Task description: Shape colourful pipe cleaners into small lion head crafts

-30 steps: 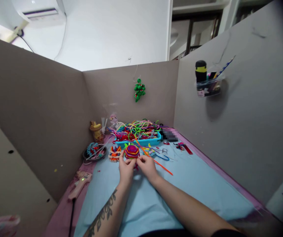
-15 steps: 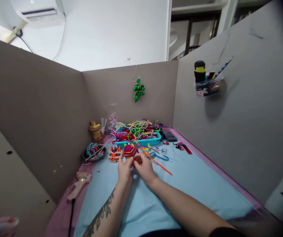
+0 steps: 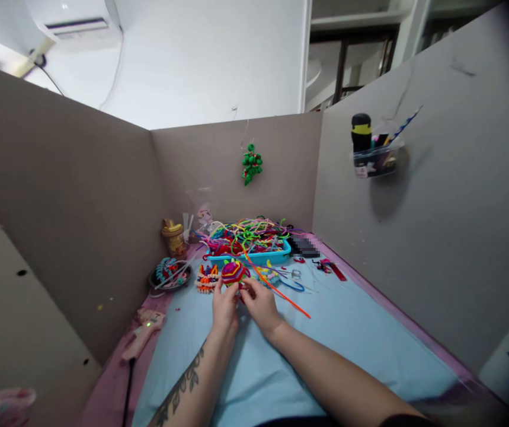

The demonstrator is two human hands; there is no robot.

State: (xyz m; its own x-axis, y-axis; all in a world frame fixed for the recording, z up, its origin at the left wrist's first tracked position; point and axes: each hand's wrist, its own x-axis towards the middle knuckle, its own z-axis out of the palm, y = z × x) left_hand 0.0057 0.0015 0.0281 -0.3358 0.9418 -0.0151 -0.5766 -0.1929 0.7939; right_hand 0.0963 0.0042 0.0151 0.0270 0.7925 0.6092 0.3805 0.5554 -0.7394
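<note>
Striped round piece (image 3: 234, 271), in red, purple and yellow bands, held just above the blue cloth (image 3: 347, 332), in front of the blue tray (image 3: 258, 258). Its lower left side is grasped by the left hand (image 3: 225, 309), thumb and fingers closed on it. Its lower right edge is pinched by the fingertips of the right hand (image 3: 261, 305); the exact part gripped is hidden by the fingers. The tray is heaped with fuzzy stems (image 3: 254, 232) of many colours; a loose orange stem (image 3: 293, 305) is seen slanting down from its front rim, to the right of the hands. The piece is flanked by an orange-and-white piece (image 3: 207, 281) on the left and a yellow-and-blue piece (image 3: 269, 275) on the right. Scissors (image 3: 296, 274) are noted beyond the latter. Farther left, a dark bowl (image 3: 153, 280) is filled with coiled stems; nearer, a pink glue gun (image 3: 138, 344) is laid at the table's left side, its light lit green
</note>
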